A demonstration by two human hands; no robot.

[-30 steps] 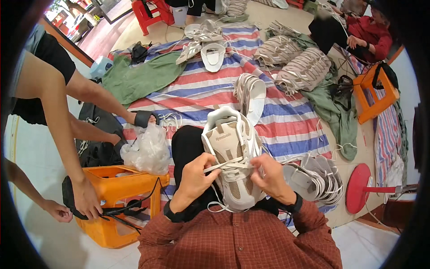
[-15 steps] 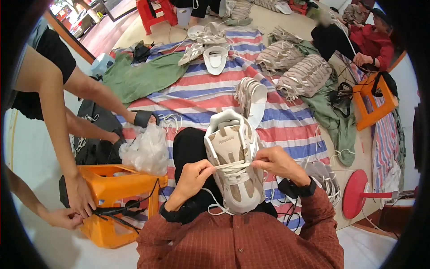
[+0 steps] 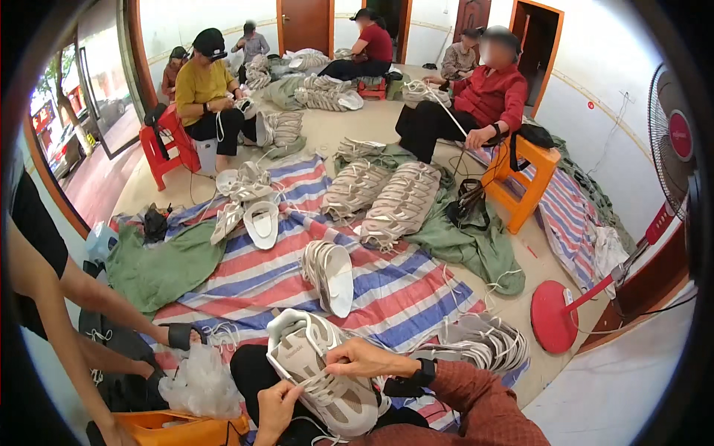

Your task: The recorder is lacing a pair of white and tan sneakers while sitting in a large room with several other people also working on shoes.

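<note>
A beige and white sneaker upper (image 3: 349,405) rests on my lap, its toe pointing toward me. Pale shoelaces (image 3: 321,388) cross its front below the tongue. My left hand (image 3: 275,410) pinches the lace at the shoe's left side, thumb against finger. Reaching over the tongue from the right, my right hand (image 3: 366,358) has thumb and fingers closed on the lace, close to the left hand. A loose lace end hangs by my left wrist near the lower edge.
Nested shoe uppers (image 3: 327,279) lie ahead on a striped sheet (image 3: 286,297); more uppers (image 3: 483,342) sit at right. A co-worker's legs (image 3: 111,301), a plastic bag (image 3: 202,383) and an orange stool (image 3: 178,430) are at left. A red-based fan (image 3: 554,318) stands right. Several people sit farther back.
My view has tilted up and swung right. My hands, earlier apart with the lace drawn out sideways, are now close together; the right one has moved left across the shoe.
</note>
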